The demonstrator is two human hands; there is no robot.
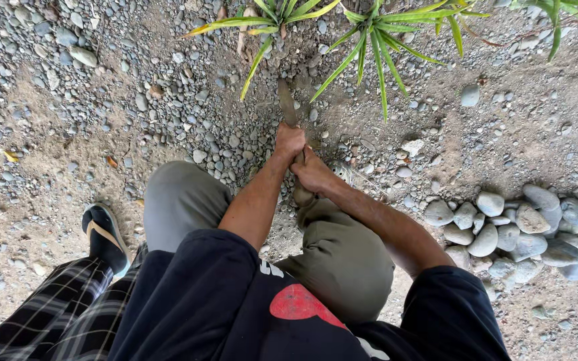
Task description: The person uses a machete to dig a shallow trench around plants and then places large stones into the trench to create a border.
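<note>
Both hands clamp one brown blade-like digging tool [287, 100]: left hand [290, 140] ahead, right hand [311, 172] just behind it. Tool tip sits in gravel beside the green spiky-leaved plant [376, 33]. Best driven straight, clear of the plant's base.

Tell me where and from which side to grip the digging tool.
Grip the tool on its handle, at the near end, coming from the person's side. Its brown blade end points away into the gravel at the base of the plants, so only the near shaft is free. Left hand and right hand sit there, stacked.
</note>
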